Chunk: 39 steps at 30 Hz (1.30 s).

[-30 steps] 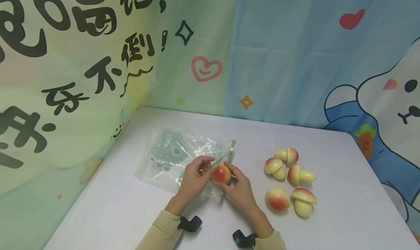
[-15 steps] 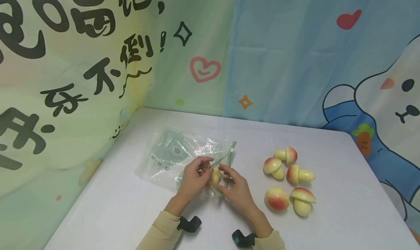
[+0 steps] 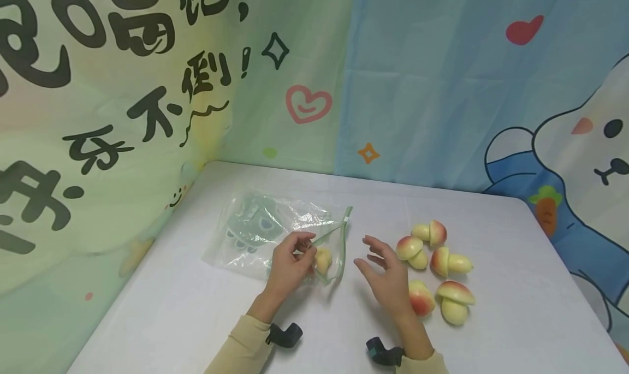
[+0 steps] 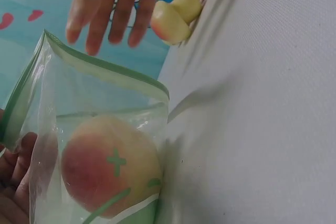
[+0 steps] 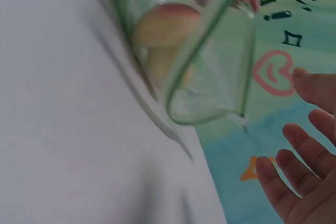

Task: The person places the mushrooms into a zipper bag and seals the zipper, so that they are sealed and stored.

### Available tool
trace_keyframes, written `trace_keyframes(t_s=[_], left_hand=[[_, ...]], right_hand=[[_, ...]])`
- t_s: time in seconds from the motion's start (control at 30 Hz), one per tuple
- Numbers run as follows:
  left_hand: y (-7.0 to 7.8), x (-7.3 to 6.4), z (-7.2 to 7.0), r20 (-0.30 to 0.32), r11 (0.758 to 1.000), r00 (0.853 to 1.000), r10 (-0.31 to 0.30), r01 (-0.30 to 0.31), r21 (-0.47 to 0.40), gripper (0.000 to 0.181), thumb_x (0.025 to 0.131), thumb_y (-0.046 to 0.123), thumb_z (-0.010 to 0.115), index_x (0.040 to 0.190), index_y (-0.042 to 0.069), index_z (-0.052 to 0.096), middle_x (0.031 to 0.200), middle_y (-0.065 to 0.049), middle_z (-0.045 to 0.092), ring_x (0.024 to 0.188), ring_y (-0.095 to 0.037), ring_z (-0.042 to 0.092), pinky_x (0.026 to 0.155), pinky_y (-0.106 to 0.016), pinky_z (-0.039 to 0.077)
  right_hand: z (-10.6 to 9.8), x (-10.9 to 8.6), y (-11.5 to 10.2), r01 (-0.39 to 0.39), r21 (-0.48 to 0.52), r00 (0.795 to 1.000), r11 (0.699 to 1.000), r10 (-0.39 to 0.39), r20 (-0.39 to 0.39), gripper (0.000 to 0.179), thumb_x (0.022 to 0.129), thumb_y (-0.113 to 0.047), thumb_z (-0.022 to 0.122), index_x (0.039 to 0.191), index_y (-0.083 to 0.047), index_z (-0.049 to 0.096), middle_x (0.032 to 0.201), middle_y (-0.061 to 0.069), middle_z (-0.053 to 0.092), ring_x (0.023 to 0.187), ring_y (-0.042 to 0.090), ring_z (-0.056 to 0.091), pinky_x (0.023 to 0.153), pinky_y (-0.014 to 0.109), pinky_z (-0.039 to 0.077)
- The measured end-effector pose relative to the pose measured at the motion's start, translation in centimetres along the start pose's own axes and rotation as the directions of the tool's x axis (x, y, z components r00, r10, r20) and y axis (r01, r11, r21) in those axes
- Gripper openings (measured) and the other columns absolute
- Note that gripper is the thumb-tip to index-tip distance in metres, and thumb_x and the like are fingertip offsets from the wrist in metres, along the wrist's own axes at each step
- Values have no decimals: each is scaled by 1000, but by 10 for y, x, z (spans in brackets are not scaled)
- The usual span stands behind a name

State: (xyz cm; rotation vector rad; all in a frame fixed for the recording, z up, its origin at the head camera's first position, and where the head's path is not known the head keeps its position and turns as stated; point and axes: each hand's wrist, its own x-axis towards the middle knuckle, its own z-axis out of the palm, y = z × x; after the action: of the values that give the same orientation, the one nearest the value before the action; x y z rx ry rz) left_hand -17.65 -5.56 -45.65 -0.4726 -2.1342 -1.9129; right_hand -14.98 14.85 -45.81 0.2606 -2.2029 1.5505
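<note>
A clear zip bag [image 3: 290, 215] with green edging and a green printed pattern lies on the table, its mouth spread toward the right. My left hand [image 3: 290, 262] pinches the near side of the mouth. Inside sits a red-and-yellow toy mushroom [image 5: 167, 27], its cap toward the bag's bottom; in the left wrist view this mushroom [image 4: 110, 166] shows through the plastic. My right hand [image 3: 389, 278] hovers apart from the bag, fingers spread and holding nothing. It partly covers a toy mushroom [image 3: 422, 298] that lies among several similar ones on the right.
Loose toy mushrooms, such as one at the back [image 3: 429, 233] and one at the front [image 3: 454, 302], lie on the white table [image 3: 530, 308]. A printed cloth backdrop [image 3: 417, 79] stands along the table's back and left edges.
The toy mushroom went from my right hand into the bag, and the right hand let go. That hand has since moved right toward the loose mushrooms. My left hand stays at the bag's mouth.
</note>
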Motion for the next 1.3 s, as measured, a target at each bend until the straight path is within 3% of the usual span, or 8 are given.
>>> trace_keyframes(t_s=[0.17, 0.27, 0.4, 0.6, 0.8, 1.0, 1.2, 1.3], left_hand=[[-1, 0, -1, 6, 1000, 1000, -3, 3, -28, 25, 84, -15, 61, 108, -10, 61, 89, -20, 59, 70, -25, 59, 47, -34, 57], [-1, 0, -2, 6, 999, 1000, 0, 0, -37, 25, 84, -16, 60, 108, -10, 61, 90, -22, 59, 69, -24, 59, 47, -35, 57], [-2, 1, -2, 11, 999, 1000, 0, 0, -48, 25, 84, -16, 60, 108, -9, 61, 91, -23, 59, 69, -22, 59, 47, -39, 57], [-3, 3, -3, 16, 998, 1000, -4, 5, -57, 25, 85, -15, 60, 109, -9, 61, 90, -23, 59, 66, -22, 59, 47, -42, 57], [-2, 4, -5, 13, 998, 1000, -11, 12, -55, 24, 85, -15, 60, 109, -9, 60, 90, -23, 59, 64, -21, 58, 48, -42, 57], [-4, 2, -6, 23, 999, 1000, -21, 22, -50, 24, 86, -14, 60, 109, -9, 61, 89, -23, 58, 64, -24, 59, 48, -41, 57], [-4, 1, -6, 23, 997, 999, -43, 45, -68, 25, 86, -14, 60, 110, -9, 60, 91, -24, 58, 66, -24, 60, 49, -43, 57], [-4, 1, -6, 25, 996, 999, -42, 44, -72, 25, 86, -14, 60, 110, -9, 60, 92, -23, 59, 67, -25, 60, 49, -45, 57]], right_hand=[[-21, 3, -2, 28, -58, 996, 998, -32, -85, 43, 78, 13, 73, 119, 10, 60, 118, 24, 63, 105, -2, 54, 91, 23, 53], [-38, 5, 7, 22, -74, 993, 997, -31, -116, 42, 78, 11, 74, 119, 8, 62, 118, 22, 64, 104, -2, 55, 89, 15, 51], [-62, 5, 25, -71, -130, 989, 989, 53, -141, 41, 80, 4, 76, 119, -2, 66, 118, 16, 66, 103, 1, 58, 90, 12, 49], [-85, 4, 36, -249, -270, 965, 930, 213, -153, 43, 84, -15, 78, 124, -11, 65, 121, 4, 66, 105, 13, 59, 89, 7, 46], [-82, 9, 46, -269, -283, 960, 920, 234, -152, 50, 84, -14, 77, 130, -7, 60, 128, 10, 60, 113, 26, 56, 97, 17, 47], [-76, 15, 64, -268, -305, 963, 914, 241, -125, 55, 85, -14, 76, 136, -6, 54, 135, 11, 55, 120, 27, 51, 93, 13, 43], [-76, 21, 75, -232, -408, 972, 883, 227, -61, 58, 84, -18, 75, 136, -5, 53, 138, 17, 52, 125, 37, 47, 101, 49, 41], [-77, 26, 78, -175, -479, 982, 860, 187, -23, 56, 83, -17, 75, 133, -2, 55, 137, 21, 52, 128, 41, 45, 104, 57, 36]])
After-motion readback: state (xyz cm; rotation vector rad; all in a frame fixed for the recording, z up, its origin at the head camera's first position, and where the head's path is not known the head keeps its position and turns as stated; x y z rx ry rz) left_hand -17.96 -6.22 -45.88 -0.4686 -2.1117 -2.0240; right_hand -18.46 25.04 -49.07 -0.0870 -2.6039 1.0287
